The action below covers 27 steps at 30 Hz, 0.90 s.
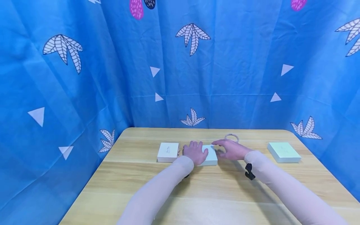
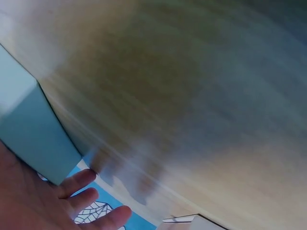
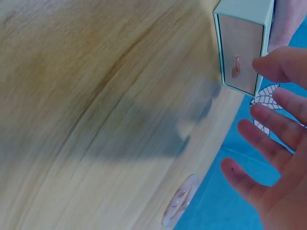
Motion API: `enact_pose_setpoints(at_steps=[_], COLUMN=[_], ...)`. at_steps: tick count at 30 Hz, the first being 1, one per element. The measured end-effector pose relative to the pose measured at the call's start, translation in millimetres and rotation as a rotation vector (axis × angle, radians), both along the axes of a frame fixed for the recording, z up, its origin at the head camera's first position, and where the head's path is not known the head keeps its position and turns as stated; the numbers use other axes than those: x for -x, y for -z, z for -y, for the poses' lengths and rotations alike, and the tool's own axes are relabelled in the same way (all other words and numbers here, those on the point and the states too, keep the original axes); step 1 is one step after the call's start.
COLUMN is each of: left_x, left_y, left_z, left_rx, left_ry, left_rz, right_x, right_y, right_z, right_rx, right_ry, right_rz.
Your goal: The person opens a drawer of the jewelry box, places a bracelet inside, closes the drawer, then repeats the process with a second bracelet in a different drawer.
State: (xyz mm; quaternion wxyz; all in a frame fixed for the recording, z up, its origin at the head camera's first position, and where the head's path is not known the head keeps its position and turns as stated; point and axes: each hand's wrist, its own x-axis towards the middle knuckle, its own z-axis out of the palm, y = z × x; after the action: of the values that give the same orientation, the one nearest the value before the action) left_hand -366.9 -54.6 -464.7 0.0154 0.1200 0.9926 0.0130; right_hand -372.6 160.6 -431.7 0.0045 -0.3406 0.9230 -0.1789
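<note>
Blue box (image 1: 212, 155) on a wooden table (image 1: 208, 190), a hand on either side

Taking the blue box as the centre of a clock in the head view, the left hand (image 1: 195, 152) lies across its 9 o'clock end, fingers loose and extended rather than curled round it. The right hand (image 1: 232, 150) is between 2 and 3 o'clock, its fingers spread and holding nothing. One fingertip is right by the box's end panel (image 3: 242, 40), which bears a small loop (image 3: 236, 67); I cannot tell whether it touches.

A white box (image 1: 168, 151) sits at 9 o'clock, just past the left hand, and a green box (image 1: 284, 151) at 3 o'clock, well apart. A ring (image 1: 226, 136) lies at about 2 o'clock, behind the right hand. A patterned blue curtain (image 1: 236, 109) hangs at 12 o'clock. A black strap (image 1: 249, 172) shows at the right wrist.
</note>
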Motion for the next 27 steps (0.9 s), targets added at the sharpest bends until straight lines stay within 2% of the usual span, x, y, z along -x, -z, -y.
enact_pose_setpoints(at_steps=[7, 12, 14, 20, 27], left_x=[-4.0, -0.8, 2.2, 5.4, 0.4], left_y=[-9.4, -10.6, -8.9, -11.3, -20.2], left_z=[0.5, 0.6, 1.6, 5.3, 10.2], left_rx=[0.015, 0.009, 0.004, 0.030, -0.004], left_ry=[0.008, 0.012, 0.015, 0.070, 0.118], left_rz=[-0.002, 0.014, 0.000, -0.085, -0.059], right_x=[-2.0, -3.3, -3.3, -4.5, -3.9], right_y=[-1.6, -2.4, -2.8, -1.9, -0.6], right_z=[-3, -3, -2, -1, 0], right_rx=[0.003, 0.022, 0.027, 0.012, 0.001], right_ry=[0.017, -0.009, -0.014, 0.010, -0.015], right_rz=[0.056, 0.057, 0.065, 0.101, 0.100])
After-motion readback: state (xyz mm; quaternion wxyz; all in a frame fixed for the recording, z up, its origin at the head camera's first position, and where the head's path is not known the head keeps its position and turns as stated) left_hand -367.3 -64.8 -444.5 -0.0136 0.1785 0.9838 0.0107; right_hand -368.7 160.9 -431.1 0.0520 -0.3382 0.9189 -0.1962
